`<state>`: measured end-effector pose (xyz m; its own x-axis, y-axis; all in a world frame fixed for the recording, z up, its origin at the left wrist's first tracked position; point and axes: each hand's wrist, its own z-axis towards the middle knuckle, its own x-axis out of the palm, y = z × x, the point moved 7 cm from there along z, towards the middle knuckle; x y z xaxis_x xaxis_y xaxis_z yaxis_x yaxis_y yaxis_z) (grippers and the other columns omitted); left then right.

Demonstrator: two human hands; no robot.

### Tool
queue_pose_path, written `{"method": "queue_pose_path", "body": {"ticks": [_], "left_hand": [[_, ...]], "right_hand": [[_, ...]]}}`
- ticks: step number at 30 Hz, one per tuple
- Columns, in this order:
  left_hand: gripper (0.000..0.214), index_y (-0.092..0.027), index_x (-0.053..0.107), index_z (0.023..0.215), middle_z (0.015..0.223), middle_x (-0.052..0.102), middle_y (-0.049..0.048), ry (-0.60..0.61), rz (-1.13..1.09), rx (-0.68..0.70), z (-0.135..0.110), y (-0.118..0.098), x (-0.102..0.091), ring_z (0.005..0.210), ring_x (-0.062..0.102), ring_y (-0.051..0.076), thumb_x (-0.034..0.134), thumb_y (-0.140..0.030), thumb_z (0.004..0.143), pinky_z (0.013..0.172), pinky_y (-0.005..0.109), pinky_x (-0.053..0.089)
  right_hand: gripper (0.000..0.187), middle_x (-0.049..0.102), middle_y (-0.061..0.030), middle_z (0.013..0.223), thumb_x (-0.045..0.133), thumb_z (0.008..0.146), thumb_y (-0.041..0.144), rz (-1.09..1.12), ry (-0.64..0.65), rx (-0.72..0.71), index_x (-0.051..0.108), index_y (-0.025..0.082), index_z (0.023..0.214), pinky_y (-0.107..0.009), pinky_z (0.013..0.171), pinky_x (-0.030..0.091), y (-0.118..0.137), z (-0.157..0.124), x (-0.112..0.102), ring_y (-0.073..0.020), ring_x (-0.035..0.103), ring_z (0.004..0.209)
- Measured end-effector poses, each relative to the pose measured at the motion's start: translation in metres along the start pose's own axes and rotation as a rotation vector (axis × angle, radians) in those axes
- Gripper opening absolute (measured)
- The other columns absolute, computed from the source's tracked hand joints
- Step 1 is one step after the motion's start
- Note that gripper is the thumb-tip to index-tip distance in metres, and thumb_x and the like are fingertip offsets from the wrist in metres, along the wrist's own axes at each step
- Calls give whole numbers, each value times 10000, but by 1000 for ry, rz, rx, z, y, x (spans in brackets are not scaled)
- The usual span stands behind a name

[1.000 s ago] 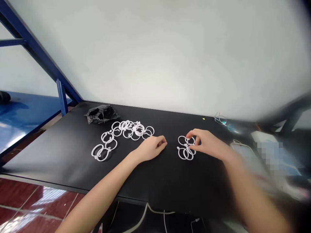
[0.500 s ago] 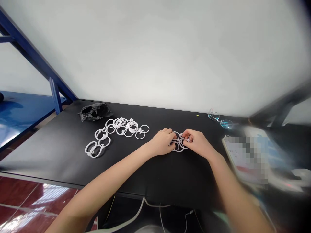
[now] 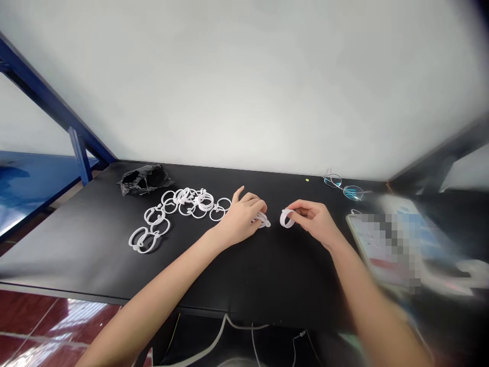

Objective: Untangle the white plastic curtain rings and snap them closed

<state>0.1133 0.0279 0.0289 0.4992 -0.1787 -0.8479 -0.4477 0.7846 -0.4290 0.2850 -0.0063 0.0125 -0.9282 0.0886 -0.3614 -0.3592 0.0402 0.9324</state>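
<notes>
White plastic rings with small eyelets, like curtain rings, are in both hands. My left hand [image 3: 246, 216] is closed around a few curtain rings [image 3: 263, 219], mostly hidden under its fingers; its index finger sticks up. Between thumb and fingertips my right hand [image 3: 311, 220] pinches white ring pieces [image 3: 286, 218], seen nearly edge-on, just above the table. A gap of black tabletop separates the two hands. Left of my left hand lies a loose pile of curtain rings [image 3: 187, 201], trailing toward the front left.
A crumpled black plastic bag [image 3: 145, 179] lies at the back left of the black table [image 3: 237, 275]. Eyeglasses [image 3: 352, 192] rest at the back right. A phone [image 3: 376, 250] lies beside my right forearm. Cables [image 3: 217, 336] hang below the front edge.
Both hands were together over one cluster of rings. Now they are apart: the left has moved left with some rings, and the right holds others. The view has shifted slightly.
</notes>
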Motion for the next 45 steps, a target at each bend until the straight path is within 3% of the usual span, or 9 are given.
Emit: {"method": "queue_pose_path", "body": {"ticks": [2, 5, 10, 16, 21, 28, 33, 39, 45], "left_hand": [[271, -213, 516, 1034, 949, 634, 16, -54, -160, -43, -8, 6, -8, 999, 562, 196, 511, -102, 786, 1103, 487, 274], [394, -217, 457, 1170, 832, 597, -9, -34, -540, -250, -19, 25, -1, 799, 565, 155, 546, -153, 792, 827, 338, 459], [406, -192, 466, 1166, 718, 545, -37, 58, -1055, -450, -29, 33, 23, 644, 513, 101, 621, -201, 791, 627, 239, 407], [383, -197, 500, 1135, 747, 587, -25, -18, -1252, -619, -35, 37, 23, 685, 549, 99, 668, -226, 792, 605, 212, 396], [321, -209, 554, 1082, 786, 608, -6, -4, -1291, -547, -32, 26, 14, 691, 554, 100, 690, -269, 797, 529, 177, 397], [300, -207, 583, 1105, 805, 597, 20, 88, -1293, -515, -32, 15, 8, 791, 607, 162, 593, -392, 869, 526, 209, 530], [309, -193, 540, 1153, 890, 697, 83, 216, -1414, -462, -32, 7, 12, 903, 660, 215, 561, -368, 900, 521, 206, 547], [390, -215, 513, 1242, 929, 703, 86, 202, -1418, -439, -33, 9, 14, 911, 680, 226, 606, -349, 887, 487, 202, 566], [499, -215, 483, 1226, 1018, 710, 113, 245, -1427, -360, -32, 0, 11, 1027, 678, 287, 730, -218, 792, 482, 177, 558]], "right_hand": [[307, 642, -54, 729, 717, 756, 460, 52, 17, -20, 706, 160, 818, -225, 414, 331, 3, -1, 6, -118, 512, 564], [278, 640, -49, 737, 731, 763, 419, 181, 50, 8, 712, 155, 849, -218, 392, 313, 3, -4, 21, -79, 448, 498], [232, 581, -1, 634, 756, 760, 381, 356, 146, 46, 706, 166, 830, -200, 358, 275, 7, -13, 50, -61, 413, 447], [117, 577, 9, 675, 772, 759, 285, 452, 311, 24, 722, 192, 810, -191, 360, 292, 15, -20, 53, -42, 417, 441], [99, 606, 10, 673, 782, 746, 255, 386, 389, -6, 740, 208, 822, -198, 412, 377, 21, -24, 60, -56, 471, 482], [114, 662, -23, 833, 751, 771, 226, 336, 145, -128, 709, 220, 877, -219, 452, 460, 25, -21, 57, -107, 587, 602], [101, 648, -39, 961, 698, 818, 180, 298, 78, -221, 705, 235, 903, -227, 473, 489, 27, -23, 52, -116, 626, 653], [92, 647, -36, 922, 634, 858, 167, 255, 43, -228, 701, 222, 885, -260, 540, 551, 25, -23, 51, -131, 651, 662], [239, 679, -33, 960, 553, 862, 85, 137, -33, -348, 714, 256, 904, -323, 710, 586, 28, -25, 44, -197, 665, 905]]}}
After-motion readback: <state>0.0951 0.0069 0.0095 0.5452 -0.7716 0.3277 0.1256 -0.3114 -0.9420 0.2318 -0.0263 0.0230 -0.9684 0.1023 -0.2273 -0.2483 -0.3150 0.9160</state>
